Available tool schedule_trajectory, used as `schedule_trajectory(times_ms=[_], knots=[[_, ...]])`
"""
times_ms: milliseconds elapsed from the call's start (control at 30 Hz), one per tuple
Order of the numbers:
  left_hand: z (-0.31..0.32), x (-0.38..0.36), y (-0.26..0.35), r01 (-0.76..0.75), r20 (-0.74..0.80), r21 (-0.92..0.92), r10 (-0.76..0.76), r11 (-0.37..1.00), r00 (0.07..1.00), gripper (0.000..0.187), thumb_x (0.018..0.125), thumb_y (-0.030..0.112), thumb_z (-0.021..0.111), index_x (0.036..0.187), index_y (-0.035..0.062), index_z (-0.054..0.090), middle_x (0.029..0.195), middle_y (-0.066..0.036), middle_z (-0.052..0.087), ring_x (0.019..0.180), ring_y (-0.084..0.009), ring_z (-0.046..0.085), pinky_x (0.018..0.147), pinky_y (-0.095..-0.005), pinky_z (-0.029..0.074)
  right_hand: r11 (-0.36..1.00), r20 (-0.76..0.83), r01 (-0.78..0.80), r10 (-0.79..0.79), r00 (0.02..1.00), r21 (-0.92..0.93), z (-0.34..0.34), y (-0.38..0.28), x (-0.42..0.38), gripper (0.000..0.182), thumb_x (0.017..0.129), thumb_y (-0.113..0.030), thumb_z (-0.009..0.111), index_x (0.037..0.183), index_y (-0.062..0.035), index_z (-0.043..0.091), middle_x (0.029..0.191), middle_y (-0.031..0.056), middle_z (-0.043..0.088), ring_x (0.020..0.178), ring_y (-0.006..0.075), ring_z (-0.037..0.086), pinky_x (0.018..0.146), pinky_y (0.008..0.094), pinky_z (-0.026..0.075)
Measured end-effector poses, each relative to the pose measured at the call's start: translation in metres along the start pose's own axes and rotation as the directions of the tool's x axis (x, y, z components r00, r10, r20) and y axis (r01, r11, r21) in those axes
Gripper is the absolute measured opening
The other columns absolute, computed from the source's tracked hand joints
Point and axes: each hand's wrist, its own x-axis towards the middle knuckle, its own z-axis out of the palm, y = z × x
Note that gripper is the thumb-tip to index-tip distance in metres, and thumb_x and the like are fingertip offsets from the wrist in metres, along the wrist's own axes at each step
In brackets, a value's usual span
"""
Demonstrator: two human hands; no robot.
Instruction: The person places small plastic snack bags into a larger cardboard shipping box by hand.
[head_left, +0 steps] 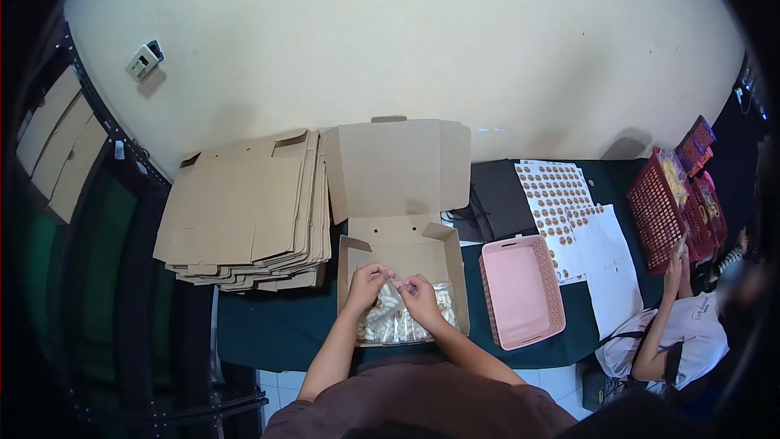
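An open cardboard box (390,252) stands in front of me with its lid raised toward the wall. Clear plastic packets (398,325) with whitish pieces lie in its front part. Above them, my left hand (370,283) pinches the top of a clear packet, thumb and fingers pressed together. My right hand (418,294) is close beside it, its fingers also closed on the packet's upper edge. The two hands are a small distance apart.
Flattened cardboard boxes (236,203) are stacked at left. To the right are a pink basket (524,293), sticker sheets (552,195), a black folder (500,199) and red baskets (656,211). A person (682,329) stands at far right, hands raised by the red baskets.
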Motion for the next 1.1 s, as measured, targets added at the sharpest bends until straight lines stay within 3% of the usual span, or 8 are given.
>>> schedule_trajectory(times_ms=[267, 333, 433, 600, 933, 1000, 1067, 1100], knots=[[0.001, -0.004, 0.002, -0.022, -0.152, 0.088, 0.035, 0.996, 0.988, 0.016, 0.083, 0.015, 0.060, 0.083, -0.0014, 0.063, 0.076, -0.005, 0.064, 0.067, -0.0074, 0.055, 0.059, -0.0221, 0.044, 0.998, 0.076, -0.025, 0.030, 0.997, -0.060, -0.005, 0.000, -0.011, 0.025, 0.077, -0.018, 0.066, 0.072, 0.0033, 0.055, 0.064, 0.0070, 0.049, 0.058, 0.0123, 0.046, 0.053, 0.0261, 0.037], [0.000, -0.005, 0.009, -0.002, -0.157, 0.072, 0.013, 0.997, 0.987, 0.017, 0.083, 0.015, 0.059, 0.084, -0.0021, 0.064, 0.077, -0.005, 0.065, 0.069, -0.0072, 0.056, 0.061, -0.0224, 0.045, 0.995, 0.042, -0.094, 0.093, 0.995, 0.023, 0.000, 0.000, -0.013, 0.026, 0.077, -0.020, 0.066, 0.070, 0.0031, 0.054, 0.063, 0.0068, 0.048, 0.056, 0.0126, 0.045, 0.051, 0.0267, 0.037], [0.002, -0.001, 0.001, -0.047, -0.181, 0.052, 0.056, 0.998, 0.982, 0.019, 0.084, 0.015, 0.058, 0.083, -0.0029, 0.064, 0.080, -0.005, 0.065, 0.072, -0.0081, 0.057, 0.066, -0.0230, 0.045, 0.999, 0.026, -0.032, 0.033, 0.999, -0.029, -0.001, 0.004, -0.014, 0.027, 0.076, -0.020, 0.066, 0.069, 0.0034, 0.054, 0.063, 0.0078, 0.049, 0.056, 0.0135, 0.045, 0.051, 0.0270, 0.037], [0.007, 0.000, -0.008, -0.017, -0.202, 0.026, 0.022, 1.000, 0.979, 0.021, 0.085, 0.016, 0.056, 0.082, -0.0027, 0.064, 0.075, -0.006, 0.065, 0.071, -0.0105, 0.059, 0.066, -0.0233, 0.046, 0.985, 0.048, 0.023, -0.015, 0.999, -0.169, -0.009, 0.005, -0.015, 0.029, 0.075, -0.020, 0.066, 0.067, 0.0042, 0.053, 0.062, 0.0108, 0.047, 0.053, 0.0177, 0.043, 0.051, 0.0301, 0.036], [0.009, -0.006, -0.016, 0.013, -0.132, 0.103, 0.000, 0.995, 0.991, 0.025, 0.087, 0.022, 0.055, 0.080, -0.0008, 0.064, 0.072, -0.006, 0.064, 0.066, -0.0101, 0.058, 0.061, -0.0238, 0.045, 0.982, 0.034, -0.008, 0.015, 0.999, -0.188, -0.016, -0.005, -0.033, 0.025, 0.074, -0.018, 0.066, 0.069, 0.0036, 0.055, 0.063, 0.0096, 0.046, 0.056, 0.0184, 0.046, 0.054, 0.0298, 0.039], [0.003, -0.011, -0.019, 0.195, -0.083, -0.062, -0.200, 0.979, 0.976, 0.027, 0.087, 0.025, 0.054, 0.081, 0.0009, 0.064, 0.072, -0.006, 0.063, 0.062, -0.0102, 0.056, 0.061, -0.0230, 0.044, 0.973, 0.028, -0.011, 0.018, 0.999, -0.231, -0.016, 0.003, -0.035, 0.024, 0.074, -0.018, 0.067, 0.071, 0.0035, 0.057, 0.064, 0.0094, 0.048, 0.057, 0.0182, 0.048, 0.053, 0.0290, 0.039], [-0.006, -0.015, -0.030, 0.142, -0.016, -0.070, -0.143, 0.987, 0.990, 0.027, 0.088, 0.028, 0.053, 0.092, 0.0026, 0.062, 0.078, -0.004, 0.062, 0.067, -0.0097, 0.055, 0.066, -0.0211, 0.043, 0.990, 0.055, -0.021, 0.029, 0.998, -0.143, -0.020, 0.009, -0.034, 0.024, 0.074, -0.019, 0.068, 0.073, 0.0031, 0.059, 0.066, 0.0086, 0.050, 0.058, 0.0152, 0.048, 0.053, 0.0273, 0.039], [-0.010, -0.020, -0.033, 0.176, 0.013, -0.246, -0.178, 0.953, 0.984, 0.028, 0.088, 0.029, 0.053, 0.098, 0.0034, 0.059, 0.081, -0.003, 0.061, 0.071, -0.0094, 0.054, 0.070, -0.0206, 0.042, 0.996, 0.016, -0.049, 0.050, 0.999, -0.071, -0.020, 0.009, -0.035, 0.022, 0.075, -0.019, 0.068, 0.074, 0.0021, 0.061, 0.067, 0.0052, 0.054, 0.058, 0.0097, 0.046, 0.052, 0.0239, 0.037]])
